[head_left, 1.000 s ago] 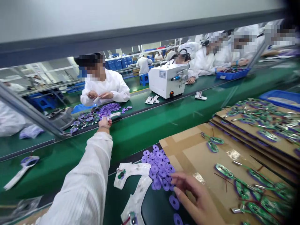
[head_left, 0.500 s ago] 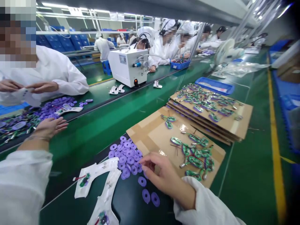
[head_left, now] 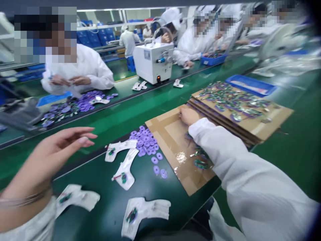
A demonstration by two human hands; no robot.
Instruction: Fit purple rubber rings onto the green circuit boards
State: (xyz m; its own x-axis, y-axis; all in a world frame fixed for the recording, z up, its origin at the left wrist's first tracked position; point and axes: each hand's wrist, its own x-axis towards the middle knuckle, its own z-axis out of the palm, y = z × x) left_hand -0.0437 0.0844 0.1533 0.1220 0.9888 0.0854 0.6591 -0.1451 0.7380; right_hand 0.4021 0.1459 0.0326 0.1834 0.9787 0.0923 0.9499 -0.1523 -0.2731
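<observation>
My left hand [head_left: 56,150] hovers over the green bench on the left, fingers stretched out and nothing in them. At the far part of a cardboard sheet [head_left: 173,134], my right hand [head_left: 190,116] is closed with its fingertips curled down; whatever they grip is hidden. Under my right sleeve lie green circuit boards with wires [head_left: 200,163], partly covered. Beside the sheet is a pile of purple rings [head_left: 145,140], a few lying loose. White curved plastic shells [head_left: 126,170] with small boards inside rest nearer me, one of them a separate front shell [head_left: 144,214].
Stacked cardboard sheets [head_left: 240,129] bearing many circuit boards stand at right, with a blue tray [head_left: 250,85] behind. Across the green strip are a white machine [head_left: 152,63], a heap of purple parts [head_left: 86,100] and several co-workers in white.
My right hand has moved from the purple rings to the cardboard's far part. My left hand has drawn back from the heap across the bench. The view has shifted, showing more shells near me.
</observation>
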